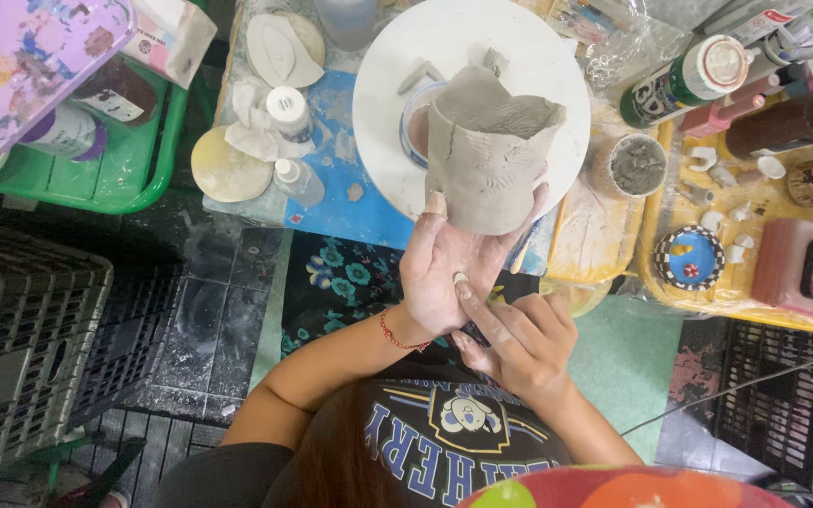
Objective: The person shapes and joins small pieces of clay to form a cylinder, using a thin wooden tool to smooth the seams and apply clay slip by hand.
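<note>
Head view: a grey, unfired clay cup [488, 150] with a wavy, uneven rim and scored walls is held upright on the open palm of the left hand [444, 263], fingers spread and cupped against its base, in front of the white round board [557, 85]. The right hand [519, 343] is loosely curled just below, its index finger extended and touching the left palm; nothing is clamped in it. The walls are judged already formed, while rim trimming, surface smoothing and any colouring appear left, the paint bottles [689, 80] standing capped on the yellow tray [755, 292].
</note>
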